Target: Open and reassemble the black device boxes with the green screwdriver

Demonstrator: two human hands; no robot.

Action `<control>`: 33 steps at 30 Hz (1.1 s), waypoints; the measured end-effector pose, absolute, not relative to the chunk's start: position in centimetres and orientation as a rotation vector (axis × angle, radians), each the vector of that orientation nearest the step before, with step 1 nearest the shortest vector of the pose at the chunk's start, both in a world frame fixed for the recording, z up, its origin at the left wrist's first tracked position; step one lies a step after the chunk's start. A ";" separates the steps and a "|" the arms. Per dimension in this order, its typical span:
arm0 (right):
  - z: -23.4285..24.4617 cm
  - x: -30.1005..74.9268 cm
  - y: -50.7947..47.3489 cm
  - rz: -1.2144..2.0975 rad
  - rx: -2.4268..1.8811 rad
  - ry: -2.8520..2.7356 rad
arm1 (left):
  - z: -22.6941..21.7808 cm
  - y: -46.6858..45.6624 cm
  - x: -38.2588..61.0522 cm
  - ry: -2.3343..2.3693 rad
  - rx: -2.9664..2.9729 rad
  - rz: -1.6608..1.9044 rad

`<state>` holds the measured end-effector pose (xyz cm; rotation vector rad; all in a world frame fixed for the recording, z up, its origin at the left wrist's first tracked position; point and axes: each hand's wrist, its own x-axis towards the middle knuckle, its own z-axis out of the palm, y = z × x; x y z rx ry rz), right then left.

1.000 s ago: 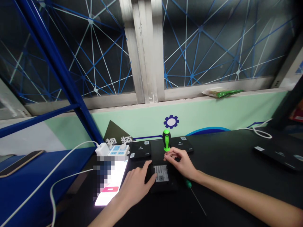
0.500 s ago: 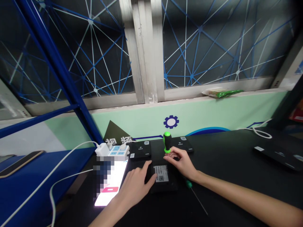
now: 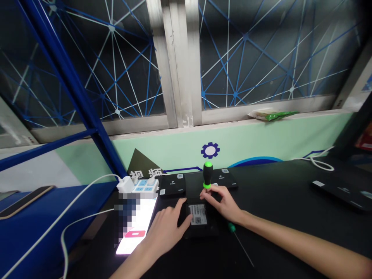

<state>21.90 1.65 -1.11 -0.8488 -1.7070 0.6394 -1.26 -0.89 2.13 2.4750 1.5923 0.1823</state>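
Note:
My right hand (image 3: 222,201) pinches a short screwdriver (image 3: 207,175) with a black and bright green handle. It stands upright over the far part of a black flat device (image 3: 203,231), its tip hidden behind my fingers. The device carries a white printed label (image 3: 198,214). My left hand (image 3: 168,221) rests at the device's left edge, thumb and index finger spread apart, holding nothing. Below my right wrist lies a second screwdriver (image 3: 231,227), with a green handle and a long thin shaft.
A lit phone or tablet (image 3: 139,232) lies left of my left hand, near a white power strip (image 3: 145,185) with a cable. Similar black devices (image 3: 173,184) (image 3: 223,177) lie along the wall, another black device (image 3: 343,190) to the right. A blue frame (image 3: 66,73) rises at left.
The upright screwdriver and my right fingers have shifted very slightly to the right. My left hand has stayed in place.

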 end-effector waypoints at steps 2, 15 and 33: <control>-1.3 21.8 1.9 0.606 -0.866 -1.686 | 2.2 -1.0 -1.2 1.593 2.478 0.180; -1.3 21.8 2.0 0.882 -0.837 -1.574 | 2.0 -0.8 -1.4 1.594 2.483 0.176; -2.2 21.6 2.5 0.850 -0.866 -1.508 | 2.1 -0.6 -1.4 1.600 2.461 0.168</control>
